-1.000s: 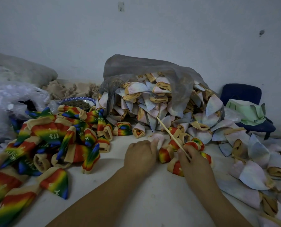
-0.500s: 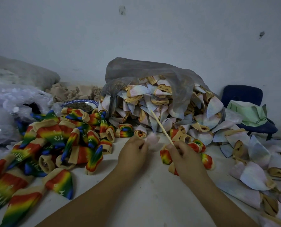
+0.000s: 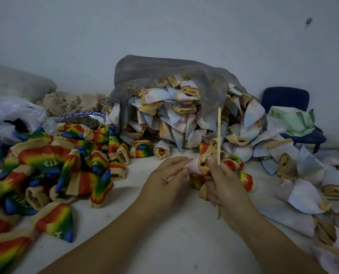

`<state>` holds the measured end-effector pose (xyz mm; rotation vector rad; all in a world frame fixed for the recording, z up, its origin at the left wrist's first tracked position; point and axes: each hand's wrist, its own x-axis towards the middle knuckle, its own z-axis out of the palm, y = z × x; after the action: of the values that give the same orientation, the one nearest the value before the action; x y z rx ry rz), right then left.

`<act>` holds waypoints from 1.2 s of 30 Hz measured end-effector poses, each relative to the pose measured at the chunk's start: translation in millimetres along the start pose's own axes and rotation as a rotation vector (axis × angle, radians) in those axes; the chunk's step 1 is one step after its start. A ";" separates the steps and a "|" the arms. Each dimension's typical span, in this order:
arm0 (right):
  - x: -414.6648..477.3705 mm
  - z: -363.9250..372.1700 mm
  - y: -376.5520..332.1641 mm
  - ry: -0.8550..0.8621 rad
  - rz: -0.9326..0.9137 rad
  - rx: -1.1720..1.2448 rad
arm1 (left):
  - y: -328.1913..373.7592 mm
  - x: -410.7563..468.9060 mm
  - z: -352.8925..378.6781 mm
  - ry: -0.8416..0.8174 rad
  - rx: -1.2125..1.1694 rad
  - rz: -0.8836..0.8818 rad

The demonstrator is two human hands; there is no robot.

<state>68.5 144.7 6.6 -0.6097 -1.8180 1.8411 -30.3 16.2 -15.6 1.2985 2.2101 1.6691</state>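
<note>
Holding pink sock (image 3: 194,166) between left hand (image 3: 164,181), right hand (image 3: 226,184) gripping stick (image 3: 219,131).

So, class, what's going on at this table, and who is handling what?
A person is working on a pale pink fabric piece with a tan cuff. The left hand pinches its pink end; the right hand grips a thin wooden stick, upright beside the cuff. Rainbow pieces lie heaped on the left, and pale ones spill from a grey bag behind.
</note>
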 end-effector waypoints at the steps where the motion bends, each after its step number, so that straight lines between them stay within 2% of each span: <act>1: 0.7 0.1 0.9 0.036 -0.022 -0.035 | 0.9 0.0 0.5 -0.001 0.066 -0.004; 4: 0.3 1.1 1.3 0.162 -0.136 -0.140 | 10.2 -1.6 3.0 0.062 0.238 0.034; 7: -5.3 3.9 -1.0 0.220 -0.323 -0.271 | 19.8 -5.7 8.6 0.156 0.210 0.062; 10: -11.2 8.1 -2.2 0.205 -0.428 -0.321 | 23.6 -7.1 12.9 0.101 0.148 -0.014; 15: -13.2 12.0 0.0 0.167 -0.492 -0.358 | 19.9 -7.0 9.1 0.161 -0.134 -0.118; 18: -13.7 14.4 0.8 0.145 -0.516 -0.361 | 25.8 -7.6 8.9 0.198 -0.460 -0.251; 21: -13.2 19.1 2.9 0.142 -0.536 -0.408 | 30.7 -7.0 7.9 0.235 -0.690 -0.308; 24: -9.9 21.4 4.0 0.176 -0.512 -0.425 | 34.3 -7.2 9.0 0.192 -0.837 -0.355; 31: -5.3 16.5 2.7 0.167 -0.477 -0.417 | 34.2 -0.6 2.9 0.035 -0.957 -0.514; 36: -6.0 20.4 3.9 0.133 -0.449 -0.398 | 38.2 -0.7 -2.0 -0.091 -1.180 -0.568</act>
<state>60.5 124.9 3.0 -0.4004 -2.0418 1.1343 -9.3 15.9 16.4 0.3622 0.9519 1.9846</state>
